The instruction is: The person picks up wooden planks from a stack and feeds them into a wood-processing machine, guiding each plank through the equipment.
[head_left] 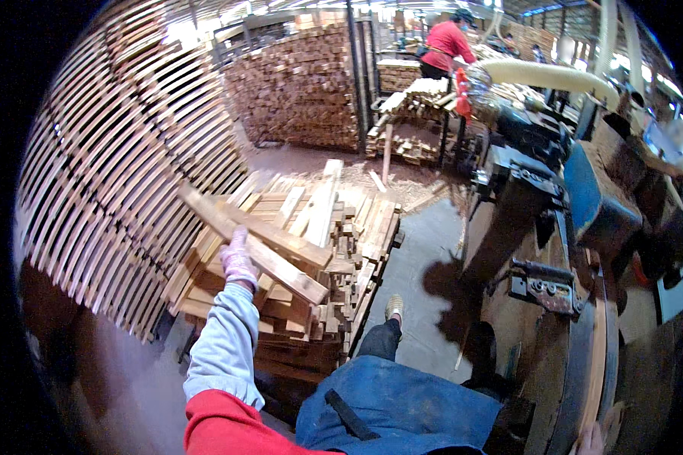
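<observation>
My left hand [238, 262], in a pale pinkish glove, is closed around a wooden board [284, 275] above a stack of boards [372, 235]. Right behind the held board lies a second board [281, 236]; whether my fingers touch that one too, I cannot tell. At the lower right edge, only part of my right hand [590, 441] shows, next to a long wooden strip [597, 356] lying along the machine's bed. Its fingers are blurred and cut off by the frame, so their grip is unclear.
A tall pile of spaced slats [129, 167] rises on the left. Another lumber stack [292, 87] stands at the back. Woodworking machinery [542, 284] with a pale hose [546, 73] fills the right. Far off, a person in red [445, 45] bends over wood.
</observation>
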`<action>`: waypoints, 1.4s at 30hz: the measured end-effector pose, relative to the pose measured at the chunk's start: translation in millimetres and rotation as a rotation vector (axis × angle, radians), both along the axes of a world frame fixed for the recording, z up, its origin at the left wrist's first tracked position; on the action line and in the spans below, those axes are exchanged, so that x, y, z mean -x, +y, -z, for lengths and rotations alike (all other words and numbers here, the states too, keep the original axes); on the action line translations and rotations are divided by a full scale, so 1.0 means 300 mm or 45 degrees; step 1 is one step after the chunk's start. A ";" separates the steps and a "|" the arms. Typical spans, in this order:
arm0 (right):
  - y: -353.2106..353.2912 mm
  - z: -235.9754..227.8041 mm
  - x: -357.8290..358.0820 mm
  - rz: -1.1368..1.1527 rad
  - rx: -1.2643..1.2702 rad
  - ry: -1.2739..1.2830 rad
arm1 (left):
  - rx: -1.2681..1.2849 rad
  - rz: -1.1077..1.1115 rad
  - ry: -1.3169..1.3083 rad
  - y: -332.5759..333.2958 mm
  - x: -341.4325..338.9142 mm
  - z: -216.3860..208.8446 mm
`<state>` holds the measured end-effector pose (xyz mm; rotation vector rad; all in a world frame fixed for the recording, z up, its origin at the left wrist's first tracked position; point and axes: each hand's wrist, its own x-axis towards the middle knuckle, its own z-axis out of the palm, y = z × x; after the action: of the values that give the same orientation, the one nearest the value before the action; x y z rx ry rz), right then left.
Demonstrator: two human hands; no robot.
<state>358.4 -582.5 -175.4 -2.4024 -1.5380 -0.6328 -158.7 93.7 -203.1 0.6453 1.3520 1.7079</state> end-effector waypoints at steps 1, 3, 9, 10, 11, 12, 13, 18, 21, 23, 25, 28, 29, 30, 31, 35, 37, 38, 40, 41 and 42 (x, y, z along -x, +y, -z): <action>0.036 0.007 -0.087 0.035 0.114 0.017 | -0.020 0.093 -0.066 -0.053 -0.020 -0.006; 0.152 0.073 -0.221 0.179 0.059 0.091 | -0.042 0.319 -0.167 -0.129 -0.079 -0.020; 0.520 -0.001 -0.138 0.277 -0.094 0.511 | -0.103 0.790 0.159 -0.406 -0.617 -0.033; 0.578 -0.029 -0.047 -0.068 -0.158 0.471 | -0.194 0.879 0.016 -0.493 -0.732 -0.046; 0.618 -0.050 0.060 -0.282 -0.171 0.445 | -0.112 0.932 0.048 -0.581 -0.848 -0.066; 0.634 -0.065 0.171 -0.340 -0.192 0.447 | -0.210 1.059 -0.140 -0.677 -0.952 -0.086; 0.637 -0.081 0.265 -0.378 -0.196 0.425 | -0.119 1.181 -0.198 -0.777 -1.048 -0.108; 0.390 -0.162 0.429 0.227 -0.238 0.877 | -0.238 1.972 -0.100 -1.039 -1.278 -0.148; 0.114 -0.162 0.494 0.582 -0.270 1.085 | -0.381 1.976 -0.009 -0.911 -1.245 -0.109; -0.072 -0.177 0.556 0.774 0.253 0.654 | -0.339 1.821 0.051 -0.745 -1.174 -0.081; -0.183 -0.157 0.595 0.775 0.169 0.566 | -0.183 1.646 0.176 -0.580 -1.034 -0.058; -0.249 -0.103 0.555 0.770 0.144 0.410 | -0.147 1.138 0.077 -0.426 -0.816 -0.052; -0.249 -0.079 0.514 0.823 0.202 0.369 | -0.181 1.044 0.072 -0.382 -0.723 -0.055; -0.241 -0.053 0.457 0.761 0.057 0.296 | -0.246 0.942 0.026 -0.348 -0.642 -0.055; -0.222 -0.024 0.392 0.699 -0.086 0.226 | -0.237 0.766 0.012 -0.325 -0.566 -0.047; -0.029 0.064 0.025 0.453 -0.439 0.087 | -0.166 0.327 -0.076 -0.219 -0.272 0.008; 0.125 0.093 -0.137 0.638 -0.529 0.148 | -0.159 0.273 -0.206 -0.161 -0.167 0.039; 0.218 0.101 -0.224 0.542 -0.596 0.102 | -0.161 0.278 -0.179 -0.121 -0.136 0.048; 0.372 0.110 -0.349 0.503 -0.696 0.247 | -0.051 0.235 -0.052 -0.054 -0.104 0.062; 0.419 0.114 -0.384 0.500 -0.724 0.361 | 0.111 0.122 0.004 -0.012 -0.100 0.064; 0.445 0.118 -0.395 0.428 -0.758 0.468 | 0.144 0.045 -0.018 0.025 -0.102 0.069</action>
<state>477.0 -449.1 -210.8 -2.1501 -0.6794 -0.5638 -128.2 101.3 -223.8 0.5881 1.4086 1.5927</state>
